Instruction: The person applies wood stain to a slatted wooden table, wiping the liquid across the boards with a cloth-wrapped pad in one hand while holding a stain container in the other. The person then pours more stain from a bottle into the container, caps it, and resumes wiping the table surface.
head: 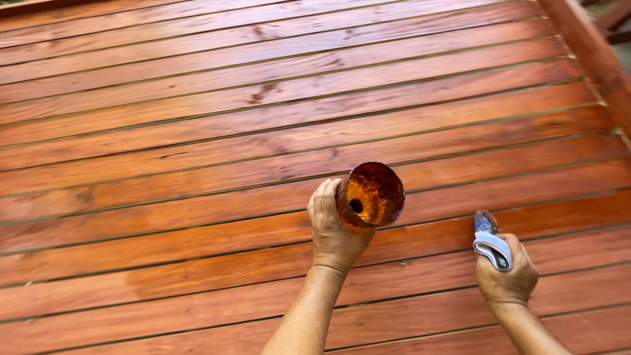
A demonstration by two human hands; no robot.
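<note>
deck boards (197, 131) are wood with a wet-looking glossy reddish stain, grain and knots showing through; the can (370, 196) is crusted and rough with dried orange stain inside; the brush handle (493, 248) looks like smooth grey-white plastic

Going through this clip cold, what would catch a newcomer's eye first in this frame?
The glossy reddish-brown deck boards fill nearly the whole view, shining as if wet. Low in the middle, the left hand grips a stain-caked container tipped so its open mouth faces the camera. To its right, the right hand is closed round a grey and blue tool handle; its working end cannot be made out.
</note>
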